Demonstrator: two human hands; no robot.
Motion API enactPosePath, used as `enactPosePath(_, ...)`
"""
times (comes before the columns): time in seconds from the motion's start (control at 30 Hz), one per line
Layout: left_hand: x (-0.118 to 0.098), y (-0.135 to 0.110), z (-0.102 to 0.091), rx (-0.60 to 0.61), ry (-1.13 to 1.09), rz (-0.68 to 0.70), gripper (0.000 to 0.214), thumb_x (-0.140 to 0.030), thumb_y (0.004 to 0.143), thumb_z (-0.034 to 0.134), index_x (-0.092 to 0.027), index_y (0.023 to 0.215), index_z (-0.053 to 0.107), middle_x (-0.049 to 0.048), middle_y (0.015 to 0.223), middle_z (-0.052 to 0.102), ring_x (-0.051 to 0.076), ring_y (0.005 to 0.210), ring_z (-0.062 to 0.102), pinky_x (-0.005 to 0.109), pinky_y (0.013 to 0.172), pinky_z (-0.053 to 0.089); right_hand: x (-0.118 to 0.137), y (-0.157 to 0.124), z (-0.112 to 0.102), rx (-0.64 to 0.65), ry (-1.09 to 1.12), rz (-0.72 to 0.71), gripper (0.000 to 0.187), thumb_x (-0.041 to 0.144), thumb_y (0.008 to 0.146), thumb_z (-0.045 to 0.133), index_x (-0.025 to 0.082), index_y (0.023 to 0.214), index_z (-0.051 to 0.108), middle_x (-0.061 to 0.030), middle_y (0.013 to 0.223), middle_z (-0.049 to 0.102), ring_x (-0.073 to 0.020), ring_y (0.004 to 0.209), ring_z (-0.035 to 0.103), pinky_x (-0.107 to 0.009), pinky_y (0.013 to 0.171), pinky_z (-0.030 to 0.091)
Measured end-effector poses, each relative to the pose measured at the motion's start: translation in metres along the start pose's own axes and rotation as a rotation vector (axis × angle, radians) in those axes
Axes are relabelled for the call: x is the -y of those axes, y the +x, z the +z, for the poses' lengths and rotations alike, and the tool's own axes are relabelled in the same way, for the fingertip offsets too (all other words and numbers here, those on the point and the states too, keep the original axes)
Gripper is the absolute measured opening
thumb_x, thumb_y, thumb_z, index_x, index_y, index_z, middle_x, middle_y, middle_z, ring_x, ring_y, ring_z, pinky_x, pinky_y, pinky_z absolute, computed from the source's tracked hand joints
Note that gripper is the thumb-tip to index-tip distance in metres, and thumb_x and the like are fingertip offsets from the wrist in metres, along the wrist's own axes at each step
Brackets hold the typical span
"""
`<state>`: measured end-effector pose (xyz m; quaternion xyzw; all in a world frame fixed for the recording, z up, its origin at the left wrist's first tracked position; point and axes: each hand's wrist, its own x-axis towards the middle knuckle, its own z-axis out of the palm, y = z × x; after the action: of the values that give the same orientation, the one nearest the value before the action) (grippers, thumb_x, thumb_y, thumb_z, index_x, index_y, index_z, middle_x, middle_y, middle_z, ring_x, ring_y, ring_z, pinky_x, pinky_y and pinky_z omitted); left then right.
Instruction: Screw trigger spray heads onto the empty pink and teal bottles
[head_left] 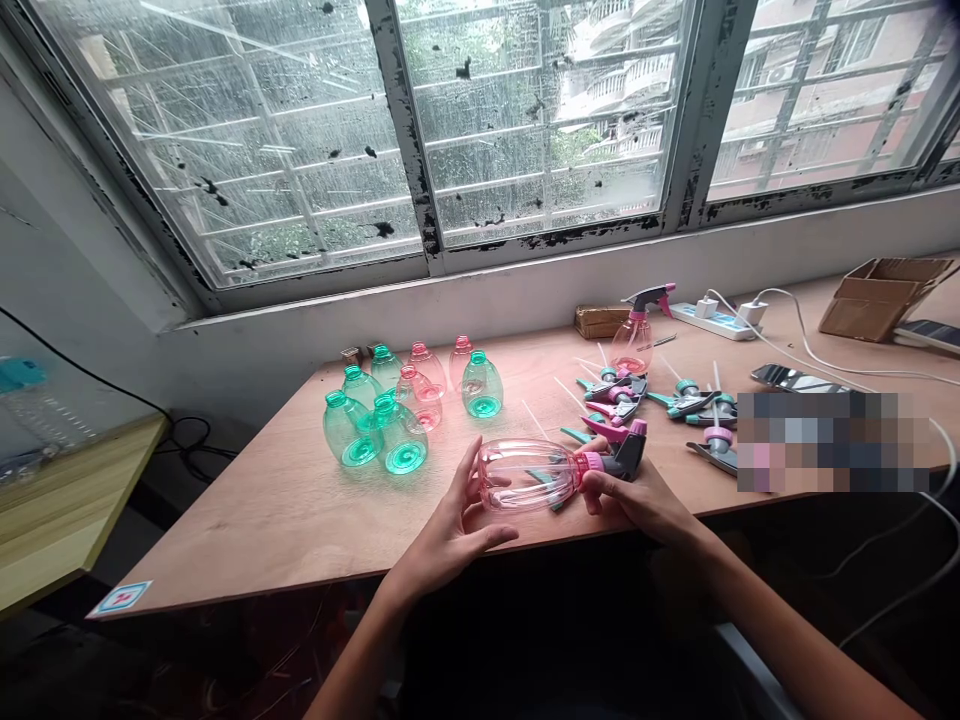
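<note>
**Both ends held**

One clear pink plastic spray bottle point(525, 475) was held on its side at the near edge of the wooden table point(262, 500). Its base was cupped by the left hand point(450, 530), and its pink collar point(590, 462) was gripped by the right hand point(637, 500). Green and pink plastic bottles point(405, 400) were grouped further left, and loose trigger sprayer heads point(675, 405) lay to the right.

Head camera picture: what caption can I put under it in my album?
Left hand and right hand hold a pink spray bottle sideways at the table, green and pink bottles standing behind.
</note>
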<state>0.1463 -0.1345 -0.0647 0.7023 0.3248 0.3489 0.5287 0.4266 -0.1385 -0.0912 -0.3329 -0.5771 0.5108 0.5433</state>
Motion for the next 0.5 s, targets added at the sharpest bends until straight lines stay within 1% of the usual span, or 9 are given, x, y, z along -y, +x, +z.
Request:
enactPosePath(0.1, -0.0002, -0.0004, -0.0018, 0.015, -0.057, -0.014, 0.097, -0.040, 0.088, 0.072, -0.028, 0.160, 0.008, 0.0152, 0.135, 0.056, 0.030, 0.127, 0.055, 0.051, 0.112, 0.039, -0.0026, 0.0009, -0.0007, 0.010, 0.023, -0.007, 0.028, 0.035, 0.088, 0.075, 0.017, 0.102, 0.058, 0.0020, 0.061, 0.067, -0.0154, 0.054, 0.060, -0.029, 0.060, 0.044)
enactPosePath(0.17, -0.0008, 0.0001, -0.0019, 0.024, -0.023, -0.027, 0.089, -0.041, 0.089, 0.069, -0.025, 0.159, 0.016, 0.0166, 0.137, 0.054, 0.031, 0.127, 0.055, 0.051, 0.111, 0.040, -0.0052, 0.0012, -0.0017, 0.018, 0.031, -0.008, 0.029, 0.035, 0.088, 0.076, 0.017, 0.102, 0.058, 0.0021, 0.061, 0.067, -0.0152, 0.054, 0.060, -0.028, 0.059, 0.044)
enactPosePath(0.23, -0.0015, 0.0009, -0.0007, 0.024, 0.051, -0.032, 0.086, -0.039, 0.090, 0.070, -0.025, 0.158, 0.020, 0.0167, 0.140, 0.053, 0.031, 0.131, 0.052, 0.050, 0.111, 0.040, -0.0068, 0.0011, -0.0025, 0.016, 0.027, -0.008, 0.028, 0.035, 0.089, 0.075, 0.017, 0.104, 0.058, 0.0022, 0.061, 0.067, -0.0149, 0.055, 0.060, -0.029, 0.061, 0.044)
enactPosePath(0.3, -0.0019, 0.0018, 0.0014, 0.004, 0.111, -0.017, 0.089, -0.036, 0.089, 0.071, -0.028, 0.159, 0.016, 0.0159, 0.143, 0.051, 0.031, 0.134, 0.049, 0.049, 0.113, 0.039, -0.0075, 0.0010, -0.0029, 0.011, 0.023, -0.007, 0.027, 0.035, 0.090, 0.074, 0.017, 0.104, 0.058, 0.0023, 0.061, 0.067, -0.0150, 0.056, 0.060, -0.029, 0.063, 0.045)
enactPosePath(0.37, -0.0019, 0.0024, 0.0036, -0.024, 0.137, 0.016, 0.095, -0.034, 0.089, 0.071, -0.031, 0.160, 0.007, 0.0146, 0.147, 0.048, 0.029, 0.134, 0.049, 0.050, 0.115, 0.037, -0.0078, 0.0013, -0.0032, 0.009, 0.024, -0.004, 0.027, 0.035, 0.090, 0.074, 0.018, 0.104, 0.058, 0.0021, 0.062, 0.067, -0.0155, 0.056, 0.060, -0.029, 0.062, 0.045)
enactPosePath(0.43, -0.0017, 0.0025, 0.0052, -0.032, 0.136, 0.049, 0.098, -0.031, 0.089, 0.070, -0.036, 0.159, 0.002, 0.0133, 0.152, 0.043, 0.028, 0.132, 0.051, 0.051, 0.115, 0.037, -0.0080, 0.0019, -0.0035, 0.015, 0.027, -0.005, 0.028, 0.036, 0.089, 0.074, 0.017, 0.103, 0.058, 0.0017, 0.062, 0.067, -0.0161, 0.055, 0.061, -0.030, 0.061, 0.045)
enactPosePath(0.5, -0.0020, 0.0020, 0.0061, -0.026, 0.116, 0.063, 0.101, -0.029, 0.088, 0.072, -0.040, 0.158, 0.000, 0.0127, 0.155, 0.038, 0.027, 0.130, 0.052, 0.051, 0.113, 0.039, -0.0080, 0.0023, -0.0036, 0.022, 0.030, -0.010, 0.028, 0.036, 0.090, 0.074, 0.017, 0.103, 0.058, 0.0013, 0.062, 0.067, -0.0164, 0.055, 0.061, -0.030, 0.060, 0.045)
